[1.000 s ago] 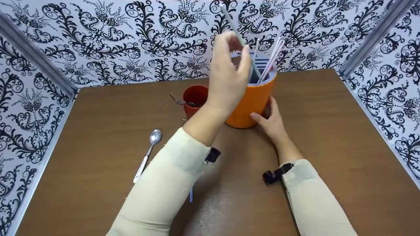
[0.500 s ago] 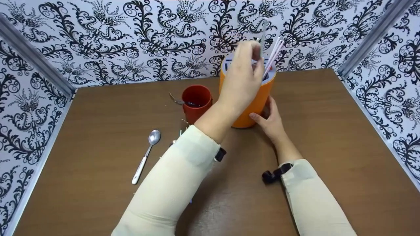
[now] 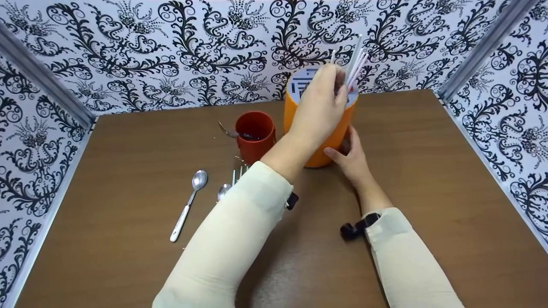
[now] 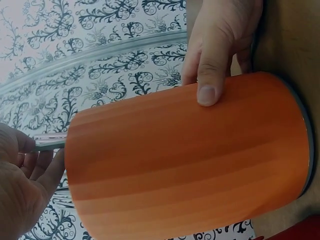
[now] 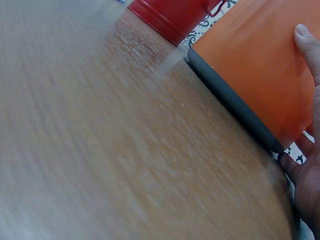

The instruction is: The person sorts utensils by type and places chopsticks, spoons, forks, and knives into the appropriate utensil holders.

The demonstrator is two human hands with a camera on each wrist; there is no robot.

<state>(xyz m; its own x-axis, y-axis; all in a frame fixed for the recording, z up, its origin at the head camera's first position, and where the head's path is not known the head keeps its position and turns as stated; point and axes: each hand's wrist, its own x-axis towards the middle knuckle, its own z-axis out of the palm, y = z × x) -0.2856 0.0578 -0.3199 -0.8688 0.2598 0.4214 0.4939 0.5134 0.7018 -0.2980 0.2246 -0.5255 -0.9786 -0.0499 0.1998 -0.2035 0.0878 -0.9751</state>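
Observation:
An orange utensil holder (image 3: pixel 319 156) with a slotted pale-lilac top (image 3: pixel 302 79) stands upright at the back of the table. Over its right opening my left hand (image 3: pixel 319 100) pinches a thin pale-green straw (image 3: pixel 356 49), whose lower end is hidden by the fingers and holder. Several pinkish-white straws (image 3: pixel 358 64) lean beside it in the holder. My right hand (image 3: pixel 353 160) grips the holder low on its right side, with the thumb (image 4: pixel 207 92) on the orange wall and the other fingers partly hidden behind.
Left of the holder stands a red mug (image 3: pixel 254 147) with a fork (image 3: pixel 227 129) leaning in it. A white-handled spoon (image 3: pixel 188 205) lies on the brown table (image 3: pixel 115 179). Another spoon (image 3: pixel 223 190) and a fork (image 3: pixel 241 172) are partly under my left forearm. Patterned walls (image 3: pixel 205 47) surround the table.
My left hand has moved right and down toward the holder's top. The green straw has swung from leaning left to nearly upright and sits lower. My right hand keeps its grip.

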